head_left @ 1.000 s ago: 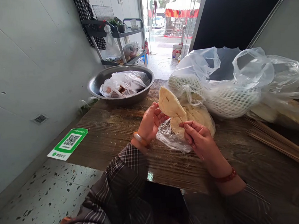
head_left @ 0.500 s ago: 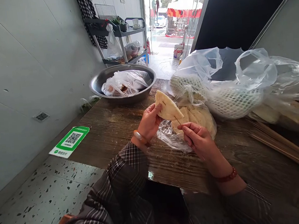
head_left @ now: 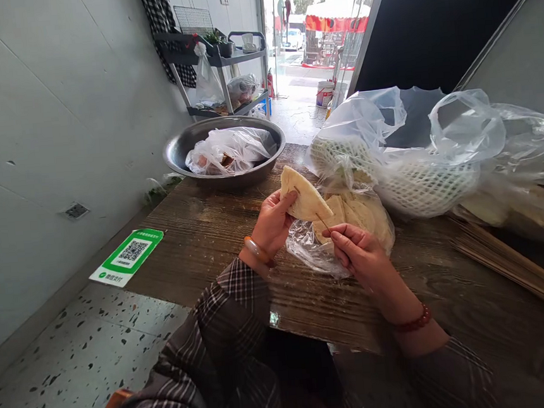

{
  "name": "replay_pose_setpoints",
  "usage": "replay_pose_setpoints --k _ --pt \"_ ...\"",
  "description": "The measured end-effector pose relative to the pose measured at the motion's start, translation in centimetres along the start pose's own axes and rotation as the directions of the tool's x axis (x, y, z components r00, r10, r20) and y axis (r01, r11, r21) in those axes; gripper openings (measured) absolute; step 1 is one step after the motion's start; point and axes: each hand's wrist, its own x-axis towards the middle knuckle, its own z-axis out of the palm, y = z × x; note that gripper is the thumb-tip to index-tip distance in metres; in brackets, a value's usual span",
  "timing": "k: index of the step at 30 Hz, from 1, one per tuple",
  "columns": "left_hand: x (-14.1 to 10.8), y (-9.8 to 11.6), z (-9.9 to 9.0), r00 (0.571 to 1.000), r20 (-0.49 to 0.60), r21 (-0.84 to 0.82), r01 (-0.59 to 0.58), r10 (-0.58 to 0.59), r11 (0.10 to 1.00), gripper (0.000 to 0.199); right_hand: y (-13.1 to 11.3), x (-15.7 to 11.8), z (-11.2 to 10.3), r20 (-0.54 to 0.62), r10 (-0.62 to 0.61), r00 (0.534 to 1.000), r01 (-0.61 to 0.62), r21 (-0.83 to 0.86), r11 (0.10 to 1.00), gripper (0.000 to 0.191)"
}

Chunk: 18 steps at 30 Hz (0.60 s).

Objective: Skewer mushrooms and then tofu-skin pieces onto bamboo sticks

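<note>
My left hand point(head_left: 274, 224) pinches a folded, pale flatbread point(head_left: 305, 195) between thumb and fingers, above the table. A thin wooden skewer point(head_left: 324, 222) runs through the flatbread; a short stretch of it shows on the bread's face near my left thumb. The fingers of my right hand point(head_left: 359, 247) are closed on the skewer's lower end, just off the bread's right corner. Below and behind lies an open clear plastic bag point(head_left: 315, 257) with more flatbreads point(head_left: 363, 215) stacked in it, partly covered by my hands.
A metal basin point(head_left: 172, 152) holding a plastic bag stands at the far left of the wooden table point(head_left: 198, 236). Plastic bags with net-wrapped items point(head_left: 427, 184) fill the back right. Loose skewers point(head_left: 515, 265) lie at the right, and a green QR card point(head_left: 129, 258) at the left edge.
The flatbread has shifted slightly left and tilted a little in my left hand. My right hand stays on the skewer, almost unmoved.
</note>
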Motion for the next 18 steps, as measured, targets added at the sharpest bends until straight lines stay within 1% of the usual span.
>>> replay_pose_setpoints --k 5,10,13,18 --pt "-0.06 0.11 0.13 1.000 -0.028 -0.019 -0.015 0.014 1.000 0.028 0.03 0.01 -0.07 0.006 0.000 1.000 0.000 -0.012 1.000 0.037" --pt "0.30 0.23 -0.23 0.994 -0.096 -0.031 -0.055 0.051 0.998 0.022 -0.13 -0.12 -0.03 0.014 0.009 1.000 -0.008 -0.035 0.999 0.037" --pt "0.54 0.37 -0.55 0.993 -0.098 -0.037 -0.074 0.070 0.997 0.022 -0.19 -0.21 -0.03 0.029 0.018 0.999 -0.017 -0.040 0.999 0.036" --pt "0.65 0.78 -0.77 0.993 -0.106 -0.016 -0.058 0.056 0.998 0.019 -0.12 -0.24 -0.11 0.046 0.015 0.999 -0.013 -0.047 0.999 0.033"
